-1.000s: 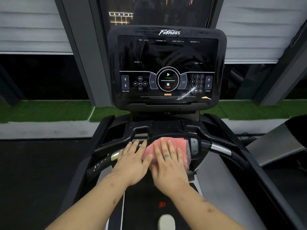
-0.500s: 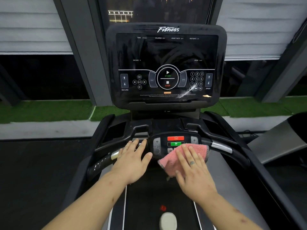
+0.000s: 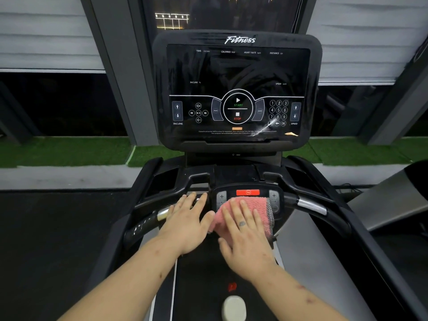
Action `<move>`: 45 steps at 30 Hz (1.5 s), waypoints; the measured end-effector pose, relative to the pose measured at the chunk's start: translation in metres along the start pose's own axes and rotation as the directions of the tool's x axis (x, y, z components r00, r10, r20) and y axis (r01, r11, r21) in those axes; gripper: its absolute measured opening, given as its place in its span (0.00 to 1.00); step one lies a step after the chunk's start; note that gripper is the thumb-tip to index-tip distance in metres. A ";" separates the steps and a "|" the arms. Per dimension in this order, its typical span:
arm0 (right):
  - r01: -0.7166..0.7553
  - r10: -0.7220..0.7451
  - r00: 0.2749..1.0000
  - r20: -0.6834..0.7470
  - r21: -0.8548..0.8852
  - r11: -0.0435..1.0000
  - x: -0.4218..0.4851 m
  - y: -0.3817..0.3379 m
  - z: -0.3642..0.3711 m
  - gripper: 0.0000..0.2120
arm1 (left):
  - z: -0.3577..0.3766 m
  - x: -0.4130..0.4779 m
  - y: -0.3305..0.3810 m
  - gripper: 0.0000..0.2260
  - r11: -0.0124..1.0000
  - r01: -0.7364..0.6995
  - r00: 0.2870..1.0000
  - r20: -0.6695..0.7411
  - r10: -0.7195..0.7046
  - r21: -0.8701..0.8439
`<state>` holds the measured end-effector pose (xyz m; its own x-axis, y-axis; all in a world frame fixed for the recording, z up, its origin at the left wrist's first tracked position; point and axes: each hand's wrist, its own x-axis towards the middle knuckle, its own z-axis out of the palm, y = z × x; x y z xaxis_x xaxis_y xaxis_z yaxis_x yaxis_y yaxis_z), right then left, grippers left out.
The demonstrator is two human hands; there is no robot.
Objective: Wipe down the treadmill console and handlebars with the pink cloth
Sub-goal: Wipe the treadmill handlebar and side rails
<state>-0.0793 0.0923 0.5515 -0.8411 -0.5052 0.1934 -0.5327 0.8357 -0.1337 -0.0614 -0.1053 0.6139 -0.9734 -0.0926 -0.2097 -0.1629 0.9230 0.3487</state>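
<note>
Pink terry, that's the cloth point(image 3: 253, 210), and there's just one of it, sitting low centre of the frame on the small control pad point(image 3: 247, 200) between the handlebars. We count two hands, one cloth, one big console point(image 3: 237, 89) up top, and two handlebars curving off left point(image 3: 148, 220) and right point(image 3: 312, 206).

Our right hand point(image 3: 245, 237) lies flat on the cloth with fingers spread, pressing it down rather than pinching it, so it's an open palm on top of it. Our left hand point(image 3: 188, 222) is also flat and open, fingers together, resting on the left handlebar just beside the pad, holding nothing. Its thumb sits right next to the cloth's left edge; whether they touch, we can't tell.

The cloth looks bunched and folded over, nubby texture, with a grey stitched border showing along its right side. It covers the lower half of the pad, leaving the red button point(image 3: 247, 192) and two plus buttons, one on each side, showing above it.

Console screen is dark and glossy with white icons, a START/STOP circle in the middle, and a smeary streak at lower right near the keypad.

Room-wise, the right handlebar is bare all the way out to the right. The belt point(image 3: 201, 286) below our wrists is open too, except for a pale oval thing point(image 3: 234, 308) and a red mark at bottom centre.
</note>
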 end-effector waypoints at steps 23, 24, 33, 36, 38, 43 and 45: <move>0.022 -0.023 0.999 -0.040 -0.032 0.999 0.034 -0.017 -0.002 0.30 | 0.004 0.001 -0.006 0.28 1.000 -0.030 0.999 -0.010 0.030 -0.007; 0.026 -0.027 0.999 -0.038 -0.030 0.999 0.032 -0.018 0.000 0.30 | 0.005 0.003 -0.007 0.28 0.999 -0.032 0.999 -0.014 0.032 -0.005; 0.082 -0.081 0.996 0.030 -0.057 0.995 0.049 -0.041 -0.014 0.30 | -0.003 -0.010 -0.030 0.28 0.999 -0.033 0.996 -0.082 0.036 0.031; 0.112 -0.102 0.991 0.087 -0.107 0.988 0.060 -0.060 -0.021 0.30 | -0.004 -0.017 -0.050 0.29 0.998 0.022 0.995 -0.102 -0.016 0.061; 0.105 -0.089 0.990 0.110 -0.147 0.984 0.067 -0.073 -0.025 0.31 | -0.002 -0.023 -0.063 0.29 0.997 0.058 0.993 -0.101 -0.052 0.059; 0.088 -0.073 0.989 0.125 -0.116 0.989 0.072 -0.093 -0.033 0.32 | 0.007 -0.034 -0.084 0.29 0.995 0.098 0.990 -0.106 -0.098 -0.003; 0.111 -0.103 0.989 0.102 -0.080 0.991 0.071 -0.087 -0.036 0.32 | 0.009 -0.037 -0.090 0.29 0.995 0.101 0.989 -0.111 -0.103 -0.022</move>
<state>-0.0891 -0.0080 0.6121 -0.7870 -0.6079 0.1056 -0.6138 0.7888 -0.0330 -0.0092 -0.1813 0.5824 -0.9633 -0.2276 -0.1421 -0.2637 0.9004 0.3460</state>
